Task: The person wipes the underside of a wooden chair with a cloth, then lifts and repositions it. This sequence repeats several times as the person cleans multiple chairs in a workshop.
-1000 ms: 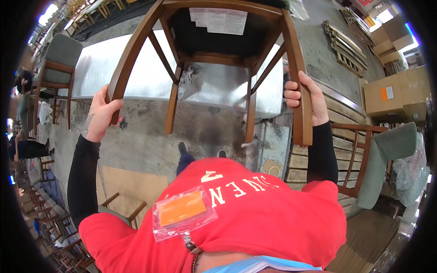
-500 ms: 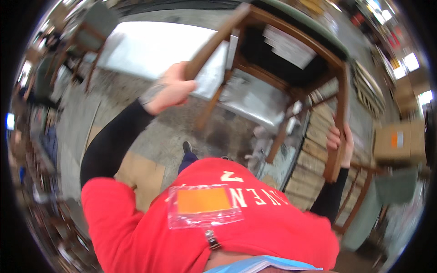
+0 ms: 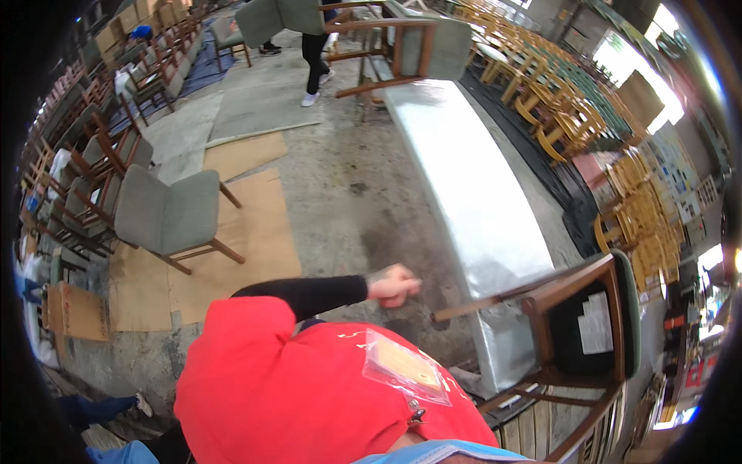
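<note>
My left hand (image 3: 394,286) is in front of my chest with its fingers curled closed, and I see nothing in it. To its right, a wooden chair (image 3: 541,317) with a dark green back lies tipped over at the near end of a long silver-covered bench (image 3: 483,209). Its dark underside carries a white paper label (image 3: 595,323). My right hand is out of view, so whether it touches this chair cannot be seen. Another tipped chair (image 3: 413,50) with grey-green upholstery rests at the bench's far end.
A grey-green upholstered chair (image 3: 174,209) stands on brown cardboard (image 3: 267,224) at left. More chairs (image 3: 93,170) are crowded behind it. Yellow wooden chairs (image 3: 553,116) line the far right. A person (image 3: 313,66) stands near the far chair; another person's leg (image 3: 104,407) shows lower left.
Both my hands were gripping the chair's wooden frame; my left hand has let go and moved away. The view has turned left, leaving the chair at right and my right hand out of sight.
</note>
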{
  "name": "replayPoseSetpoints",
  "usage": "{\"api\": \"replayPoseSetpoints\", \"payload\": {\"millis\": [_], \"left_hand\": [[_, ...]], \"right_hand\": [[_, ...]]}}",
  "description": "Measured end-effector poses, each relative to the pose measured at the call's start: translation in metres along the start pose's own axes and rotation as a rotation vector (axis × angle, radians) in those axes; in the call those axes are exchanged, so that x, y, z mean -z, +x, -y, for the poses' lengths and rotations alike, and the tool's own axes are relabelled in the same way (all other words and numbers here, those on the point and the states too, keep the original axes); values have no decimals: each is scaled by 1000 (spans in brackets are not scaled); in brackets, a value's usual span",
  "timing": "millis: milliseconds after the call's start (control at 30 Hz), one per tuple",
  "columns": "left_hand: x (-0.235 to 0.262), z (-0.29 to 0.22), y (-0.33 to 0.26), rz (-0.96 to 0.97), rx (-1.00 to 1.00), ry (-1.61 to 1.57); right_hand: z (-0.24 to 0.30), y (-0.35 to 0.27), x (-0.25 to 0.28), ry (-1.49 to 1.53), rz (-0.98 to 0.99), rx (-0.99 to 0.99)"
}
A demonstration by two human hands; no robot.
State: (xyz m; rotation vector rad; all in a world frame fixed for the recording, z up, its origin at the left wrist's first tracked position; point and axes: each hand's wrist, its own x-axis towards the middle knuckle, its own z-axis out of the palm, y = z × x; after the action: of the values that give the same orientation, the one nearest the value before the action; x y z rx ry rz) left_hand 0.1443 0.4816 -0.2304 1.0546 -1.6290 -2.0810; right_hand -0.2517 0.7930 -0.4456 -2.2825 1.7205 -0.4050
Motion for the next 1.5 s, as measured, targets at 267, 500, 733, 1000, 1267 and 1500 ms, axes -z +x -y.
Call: {"api": "replayPoseSetpoints", "payload": {"millis": [267,500,733,1000,1267,1500], "left_hand": [[215,133,-272,-701,882,434],[286,124,-354,-1236,950,181],[292,144,-274,-1310,630,-183],[440,76,-124,-1073,33,-242],[764,-136,56,-1119,-392,224],[1032,-349,307,-1291,-522,932]], "right_hand": [[164,245,-36,554,392,-591],[201,363,17,514,279,-671],[163,453,40,881,-91,-673],[169,729,164,1333,-309,-461],[199,1088,174,1506,-125,-218],[179,1395,158,1941,-313,-359]]}}
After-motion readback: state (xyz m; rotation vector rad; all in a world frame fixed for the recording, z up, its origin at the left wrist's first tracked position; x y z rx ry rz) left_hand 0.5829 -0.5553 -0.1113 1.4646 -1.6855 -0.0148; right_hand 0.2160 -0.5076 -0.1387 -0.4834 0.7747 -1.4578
